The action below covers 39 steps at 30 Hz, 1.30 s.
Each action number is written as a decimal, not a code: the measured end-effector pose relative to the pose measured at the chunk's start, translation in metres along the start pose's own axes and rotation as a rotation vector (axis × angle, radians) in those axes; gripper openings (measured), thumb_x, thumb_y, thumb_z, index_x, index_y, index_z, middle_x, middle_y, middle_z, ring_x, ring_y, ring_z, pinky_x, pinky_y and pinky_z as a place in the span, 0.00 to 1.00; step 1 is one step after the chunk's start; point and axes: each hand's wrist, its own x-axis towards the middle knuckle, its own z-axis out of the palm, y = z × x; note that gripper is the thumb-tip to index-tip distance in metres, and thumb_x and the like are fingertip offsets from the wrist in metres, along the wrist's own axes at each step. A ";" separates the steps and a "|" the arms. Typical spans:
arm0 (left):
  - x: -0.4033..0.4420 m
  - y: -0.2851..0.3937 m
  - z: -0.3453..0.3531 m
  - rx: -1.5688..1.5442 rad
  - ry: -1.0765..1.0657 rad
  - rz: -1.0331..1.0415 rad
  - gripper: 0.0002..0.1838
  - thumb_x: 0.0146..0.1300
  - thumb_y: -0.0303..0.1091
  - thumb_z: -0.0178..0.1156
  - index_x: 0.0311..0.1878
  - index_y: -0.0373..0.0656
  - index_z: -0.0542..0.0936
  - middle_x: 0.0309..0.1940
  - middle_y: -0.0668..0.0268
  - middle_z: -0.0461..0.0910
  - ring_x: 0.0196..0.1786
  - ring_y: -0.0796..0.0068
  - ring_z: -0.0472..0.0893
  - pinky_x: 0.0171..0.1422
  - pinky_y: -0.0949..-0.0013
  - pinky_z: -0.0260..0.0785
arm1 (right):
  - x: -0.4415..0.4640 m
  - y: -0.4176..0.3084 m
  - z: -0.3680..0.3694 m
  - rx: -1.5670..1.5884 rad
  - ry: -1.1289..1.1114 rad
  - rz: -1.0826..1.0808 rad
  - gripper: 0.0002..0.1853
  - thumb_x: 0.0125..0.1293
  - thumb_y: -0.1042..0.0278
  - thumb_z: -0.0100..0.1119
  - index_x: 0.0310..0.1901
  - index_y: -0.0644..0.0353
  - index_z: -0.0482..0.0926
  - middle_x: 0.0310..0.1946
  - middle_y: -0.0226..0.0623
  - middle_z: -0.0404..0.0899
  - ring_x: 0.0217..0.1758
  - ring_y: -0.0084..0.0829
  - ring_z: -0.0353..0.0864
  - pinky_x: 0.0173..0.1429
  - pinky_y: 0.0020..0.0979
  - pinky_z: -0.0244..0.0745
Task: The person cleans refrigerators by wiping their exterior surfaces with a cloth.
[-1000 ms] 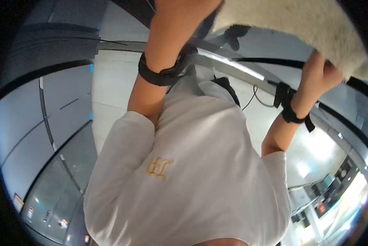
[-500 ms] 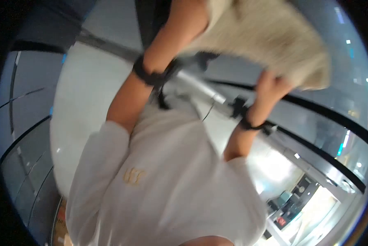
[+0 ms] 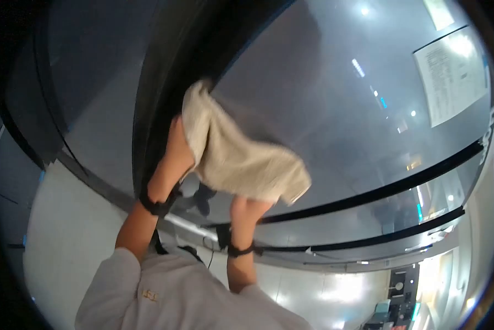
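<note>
A beige cloth (image 3: 241, 165) hangs spread between my two hands in front of a dark glossy pane. My left hand (image 3: 178, 146) is closed on its left side, with part of the fingers hidden by the folds. Lower and to the right, my right hand (image 3: 249, 208) grips the bottom edge, its fingertips covered by the fabric. The cloth's left corner sticks up above my left hand, and its right end droops past my right hand. A black band circles each wrist.
The glossy pane (image 3: 335, 110) fills the upper right and carries reflections of lights. A printed sheet (image 3: 450, 77) is fixed to it. Black trim strips (image 3: 368, 198) run along its lower side. A dark upright frame (image 3: 159, 93) stands left of the cloth, above pale floor (image 3: 65, 220).
The view has swung, so both hands and the cloth now appear lower and further left. More of the glossy pane and the printed sheet have come into view. Both hands still hold the cloth.
</note>
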 end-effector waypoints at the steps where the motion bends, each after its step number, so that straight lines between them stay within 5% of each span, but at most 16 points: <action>1: -0.004 -0.002 0.000 -0.096 -0.064 -0.083 0.19 0.64 0.28 0.60 0.58 0.33 0.76 0.58 0.50 0.78 0.61 0.55 0.77 0.65 0.58 0.68 | -0.011 0.010 -0.004 -0.013 -0.046 0.060 0.25 0.58 0.69 0.59 0.57 0.72 0.73 0.59 0.59 0.73 0.66 0.58 0.68 0.72 0.50 0.55; 3: -0.004 -0.018 -0.006 -0.169 -0.150 -0.128 0.22 0.64 0.28 0.60 0.60 0.31 0.74 0.64 0.46 0.73 0.67 0.52 0.73 0.70 0.57 0.64 | -0.032 0.024 -0.002 0.118 -0.052 0.232 0.25 0.60 0.71 0.59 0.59 0.73 0.72 0.60 0.59 0.72 0.68 0.55 0.67 0.73 0.49 0.53; 5: 0.000 0.006 -0.009 0.007 0.041 0.224 0.28 0.64 0.30 0.61 0.65 0.28 0.69 0.69 0.45 0.66 0.71 0.49 0.67 0.74 0.57 0.60 | -0.010 -0.003 -0.005 0.174 0.023 0.267 0.24 0.63 0.76 0.56 0.60 0.76 0.69 0.58 0.54 0.75 0.63 0.47 0.72 0.69 0.41 0.60; 9: 0.010 0.025 -0.010 0.246 0.136 0.430 0.31 0.64 0.30 0.61 0.68 0.27 0.64 0.69 0.41 0.64 0.72 0.43 0.66 0.75 0.54 0.58 | 0.023 -0.025 -0.011 0.402 0.200 0.494 0.18 0.64 0.77 0.53 0.55 0.76 0.71 0.51 0.50 0.77 0.55 0.41 0.75 0.64 0.38 0.64; 10: 0.010 0.033 -0.008 0.093 0.135 0.442 0.30 0.64 0.27 0.60 0.68 0.27 0.65 0.68 0.40 0.65 0.70 0.42 0.67 0.74 0.53 0.60 | 0.031 -0.028 -0.012 0.465 0.213 0.561 0.17 0.65 0.76 0.52 0.54 0.76 0.72 0.50 0.49 0.77 0.53 0.40 0.75 0.63 0.38 0.65; 13: 0.010 0.022 0.002 0.104 0.180 0.496 0.27 0.64 0.24 0.58 0.67 0.28 0.67 0.67 0.40 0.67 0.69 0.43 0.69 0.72 0.55 0.63 | 0.039 -0.028 0.003 0.250 0.132 0.233 0.14 0.64 0.76 0.52 0.50 0.74 0.74 0.49 0.49 0.77 0.51 0.42 0.74 0.62 0.40 0.64; 14: 0.006 0.015 0.003 0.103 0.173 0.457 0.25 0.65 0.23 0.57 0.66 0.27 0.68 0.66 0.41 0.68 0.68 0.44 0.70 0.70 0.56 0.65 | 0.035 -0.022 0.013 -0.006 0.077 0.008 0.15 0.62 0.76 0.53 0.49 0.72 0.75 0.48 0.52 0.77 0.51 0.50 0.74 0.62 0.44 0.63; 17: -0.010 -0.006 -0.002 0.125 0.154 0.401 0.25 0.65 0.22 0.56 0.65 0.28 0.69 0.65 0.42 0.69 0.66 0.45 0.72 0.69 0.56 0.66 | 0.009 -0.022 0.037 -0.045 -0.114 -0.108 0.18 0.58 0.73 0.57 0.50 0.70 0.78 0.52 0.57 0.77 0.58 0.62 0.72 0.66 0.52 0.61; 22: -0.041 -0.037 -0.026 0.183 0.024 0.255 0.30 0.62 0.25 0.60 0.67 0.28 0.66 0.65 0.41 0.68 0.64 0.43 0.73 0.68 0.55 0.67 | -0.040 0.001 0.035 0.074 -0.074 0.024 0.17 0.61 0.71 0.57 0.50 0.72 0.78 0.52 0.55 0.79 0.59 0.54 0.76 0.65 0.47 0.66; 26: -0.041 -0.027 -0.043 0.137 0.048 0.350 0.41 0.56 0.33 0.70 0.69 0.29 0.63 0.69 0.41 0.64 0.70 0.43 0.67 0.73 0.55 0.61 | -0.015 -0.019 0.021 0.299 -0.029 0.271 0.19 0.63 0.70 0.55 0.52 0.75 0.76 0.51 0.49 0.80 0.55 0.42 0.78 0.62 0.39 0.70; 29: -0.042 -0.002 -0.042 0.134 0.044 0.420 0.40 0.58 0.31 0.66 0.70 0.26 0.60 0.69 0.36 0.59 0.72 0.37 0.62 0.75 0.50 0.57 | 0.005 -0.046 0.032 0.464 0.122 0.243 0.18 0.63 0.72 0.54 0.52 0.76 0.76 0.50 0.46 0.80 0.53 0.38 0.78 0.61 0.36 0.70; 34: -0.063 -0.021 -0.024 0.342 -0.021 0.372 0.40 0.59 0.30 0.62 0.70 0.20 0.56 0.74 0.33 0.45 0.77 0.33 0.47 0.80 0.44 0.40 | -0.029 -0.007 0.043 0.054 0.000 -0.095 0.24 0.57 0.68 0.62 0.54 0.71 0.75 0.52 0.55 0.78 0.58 0.52 0.77 0.66 0.46 0.66; 39: -0.075 -0.022 -0.021 0.396 -0.073 0.377 0.48 0.59 0.38 0.66 0.71 0.19 0.50 0.73 0.28 0.41 0.76 0.27 0.42 0.79 0.37 0.36 | -0.056 -0.001 0.016 0.326 0.042 0.308 0.28 0.64 0.69 0.59 0.64 0.71 0.68 0.61 0.51 0.74 0.64 0.45 0.73 0.70 0.44 0.65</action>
